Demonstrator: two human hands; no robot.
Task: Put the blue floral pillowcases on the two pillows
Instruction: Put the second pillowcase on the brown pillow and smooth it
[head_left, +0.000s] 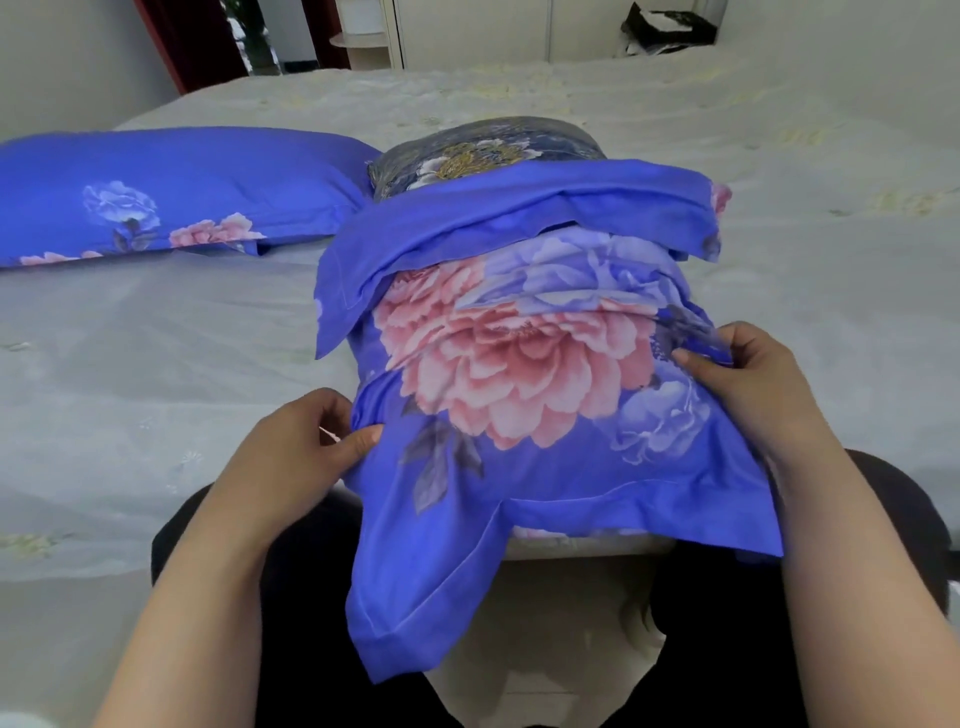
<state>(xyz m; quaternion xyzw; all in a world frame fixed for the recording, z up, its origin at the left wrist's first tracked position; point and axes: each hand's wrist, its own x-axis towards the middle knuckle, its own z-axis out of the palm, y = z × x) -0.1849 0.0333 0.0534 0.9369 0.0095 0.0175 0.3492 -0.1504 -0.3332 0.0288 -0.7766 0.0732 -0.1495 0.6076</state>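
Blue floral cased pillow (156, 195) is lying flat at the left on the grey bedspread (130, 364). Left hand (306, 447) is pinching the second pillowcase (519, 374) at its left edge. That pillowcase is bunching halfway over a dark-patterned pillow (483, 150). Right hand (737, 379) is gripping its right edge.

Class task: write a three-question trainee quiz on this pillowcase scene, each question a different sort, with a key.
1. True or false: the far pillow is already fully cased.
2. Which holds the near pillowcase? A) left hand only B) right hand only C) both
3. Fill in: the near pillow's uncovered end points ___ from the person.

Key: 1 true; 2 C; 3 away.
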